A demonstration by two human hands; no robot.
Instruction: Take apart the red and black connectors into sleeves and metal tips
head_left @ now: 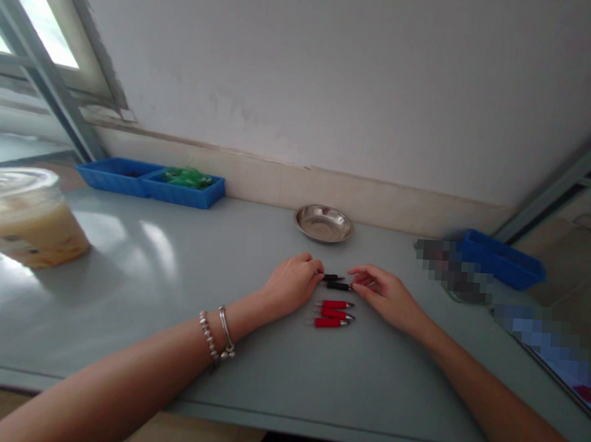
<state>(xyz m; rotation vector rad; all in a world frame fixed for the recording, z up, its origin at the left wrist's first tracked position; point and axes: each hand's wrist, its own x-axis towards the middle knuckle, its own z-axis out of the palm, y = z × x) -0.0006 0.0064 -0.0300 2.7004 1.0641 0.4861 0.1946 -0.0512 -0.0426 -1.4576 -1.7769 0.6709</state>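
From where I sit watching the feed, the biggest thing in view is the pale grey table, with a blurred plastic cup of milky drink at its left edge, a blue tray holding something green against the wall, a second blue tray off to the right, and a small steel dish near the back centre. Both forearms reach in toward the middle. The left hand (bracelets on its wrist) has its fingers curled, the tips pinching the end of the upper black piece; the right hand lies with fingers loosely bent and its fingertips touching the end of the lower black piece, though I cannot tell whether it truly grips it. Just in front of these, three red pieces lie side by side in a tidy row, which I judge as the sorted or finished share, with the two black ones in hand. Each piece looks like a short pen-like sleeve with a thin metal tip, all lying flat and pointing right.
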